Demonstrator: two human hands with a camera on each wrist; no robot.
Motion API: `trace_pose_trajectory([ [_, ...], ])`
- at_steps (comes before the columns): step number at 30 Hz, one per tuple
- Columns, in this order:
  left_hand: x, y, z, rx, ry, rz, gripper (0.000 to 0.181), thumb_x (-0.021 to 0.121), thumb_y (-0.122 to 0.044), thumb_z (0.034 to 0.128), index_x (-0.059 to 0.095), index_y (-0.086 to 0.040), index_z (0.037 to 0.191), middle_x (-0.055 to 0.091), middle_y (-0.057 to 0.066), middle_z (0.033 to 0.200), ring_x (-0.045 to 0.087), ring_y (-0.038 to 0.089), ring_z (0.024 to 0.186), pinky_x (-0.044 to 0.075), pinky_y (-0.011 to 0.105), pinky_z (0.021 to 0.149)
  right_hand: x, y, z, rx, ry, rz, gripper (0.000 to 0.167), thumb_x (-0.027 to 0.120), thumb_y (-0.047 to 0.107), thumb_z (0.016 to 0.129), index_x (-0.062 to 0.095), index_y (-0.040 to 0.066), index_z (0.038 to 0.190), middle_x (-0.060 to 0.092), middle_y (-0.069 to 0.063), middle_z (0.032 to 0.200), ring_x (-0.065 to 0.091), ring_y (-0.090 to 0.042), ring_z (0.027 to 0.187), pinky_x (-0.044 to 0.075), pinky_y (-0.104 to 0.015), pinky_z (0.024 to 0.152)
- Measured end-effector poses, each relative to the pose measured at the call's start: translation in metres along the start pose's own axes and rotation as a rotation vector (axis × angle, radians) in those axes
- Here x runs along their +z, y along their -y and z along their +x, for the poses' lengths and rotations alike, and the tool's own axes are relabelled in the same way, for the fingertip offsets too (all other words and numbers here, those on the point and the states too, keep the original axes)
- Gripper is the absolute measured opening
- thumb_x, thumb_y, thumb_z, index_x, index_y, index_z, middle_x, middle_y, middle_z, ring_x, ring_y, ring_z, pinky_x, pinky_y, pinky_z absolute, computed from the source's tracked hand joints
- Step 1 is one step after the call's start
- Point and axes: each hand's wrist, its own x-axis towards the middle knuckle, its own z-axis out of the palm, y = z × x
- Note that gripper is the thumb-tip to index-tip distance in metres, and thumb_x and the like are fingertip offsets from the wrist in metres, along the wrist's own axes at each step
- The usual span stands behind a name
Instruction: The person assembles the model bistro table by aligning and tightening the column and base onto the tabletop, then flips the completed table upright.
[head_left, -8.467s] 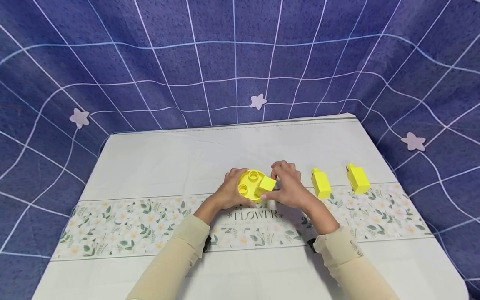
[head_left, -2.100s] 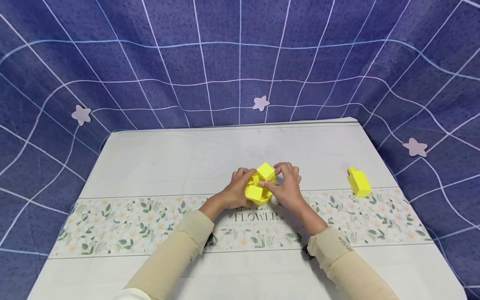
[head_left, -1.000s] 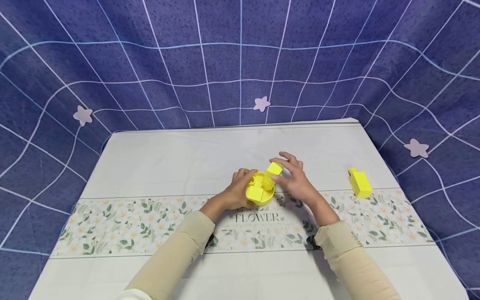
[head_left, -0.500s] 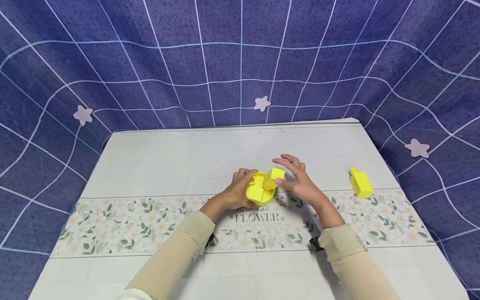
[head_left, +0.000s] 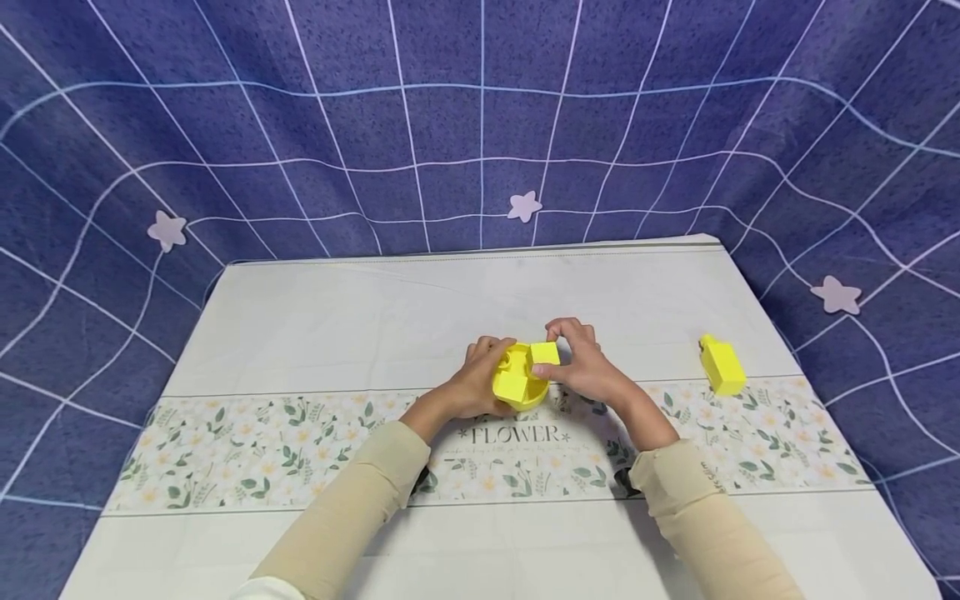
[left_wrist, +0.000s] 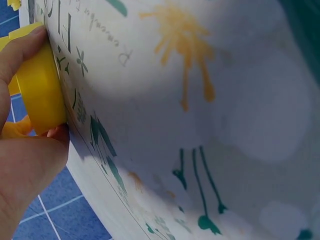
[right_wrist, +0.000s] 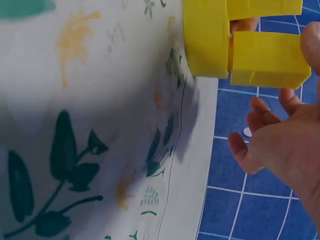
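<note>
My left hand grips the side of a round yellow base at the middle of the table. In the left wrist view the thumb and fingers lie along the base's wall. One yellow block stands upright on the near part of the base. My right hand pinches a second yellow block at the base's right side. In the right wrist view this block stands against the base, beside the other one. The left hand partly hides a ring-shaped socket.
Another yellow block, with a small knob at its end, lies toward the table's right side. The white table has a floral strip across it. A blue curtain with star shapes hangs behind and at the sides.
Since the earliest frame, one of two blocks on the right has moved onto the base. In the last second the right hand's block has shifted and straightened, and its fingers have drawn in around it.
</note>
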Motion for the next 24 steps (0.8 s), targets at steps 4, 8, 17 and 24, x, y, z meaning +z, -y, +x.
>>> trace_pose_trajectory([
  [4,-0.001,0.000,0.001,-0.002,0.010,0.014,0.111,0.091,-0.017,0.0625,0.026,-0.013,0.151,0.031,0.008,0.138,0.027,0.024,0.122,0.031,0.044,0.106,-0.006,-0.001,-0.003,-0.037,0.072,0.037,0.039,0.065,0.027,0.092,0.055,0.017,0.128,0.025,-0.006,0.154,0.011,-0.030,0.139,0.016,-0.069,0.104],
  [8,-0.002,0.000,0.000,-0.015,0.013,0.026,0.110,0.091,-0.018,0.0630,0.025,-0.015,0.151,0.031,0.008,0.138,0.027,0.024,0.123,0.031,0.043,0.107,-0.015,-0.003,-0.004,-0.062,0.170,0.096,0.047,0.060,0.023,0.093,0.052,0.022,0.140,0.020,0.001,0.158,0.010,-0.028,0.141,0.015,-0.069,0.106],
  [17,-0.002,0.001,0.000,-0.021,0.018,0.014,0.111,0.092,-0.018,0.0620,0.026,-0.014,0.152,0.031,0.007,0.137,0.027,0.023,0.122,0.032,0.042,0.106,-0.006,0.000,0.008,-0.042,0.155,0.062,0.034,0.069,0.025,0.088,0.057,0.017,0.120,0.030,-0.007,0.152,0.014,-0.031,0.138,0.016,-0.069,0.105],
  [24,0.000,0.001,0.002,-0.022,0.009,0.019,0.112,0.092,-0.018,0.0612,0.025,-0.018,0.151,0.032,0.007,0.137,0.027,0.022,0.122,0.032,0.040,0.106,0.016,0.003,0.017,0.001,-0.077,-0.041,0.040,0.073,0.034,0.085,0.044,0.013,0.103,0.038,-0.012,0.136,0.024,-0.031,0.123,0.018,-0.062,0.102],
])
